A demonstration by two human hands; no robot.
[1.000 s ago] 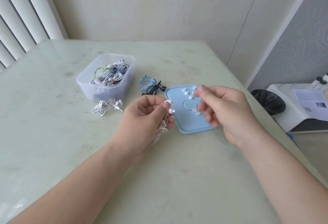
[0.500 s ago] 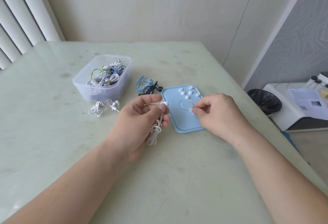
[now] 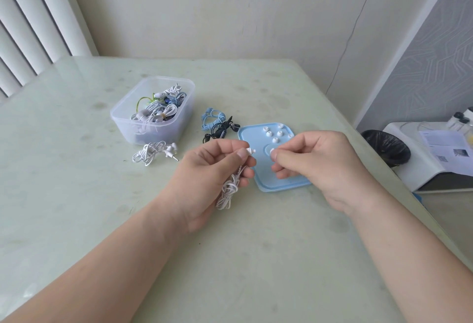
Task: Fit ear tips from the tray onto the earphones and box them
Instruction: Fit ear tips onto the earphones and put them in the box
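White wired earphone point(image 3: 229, 189): left hand point(image 3: 212, 169) pinches its bud.
White silicone ear tip point(image 3: 272, 152): right hand point(image 3: 317, 161) pinches it above blue plastic tray point(image 3: 279, 182).

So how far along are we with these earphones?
Done, apparently: the box holds several earphones. In hand: left hand holds a white earphone, right hand pinches an ear tip beside its bud, not yet fitted. Left: white set, blue set, black set lying unboxed; loose tips on the tray.
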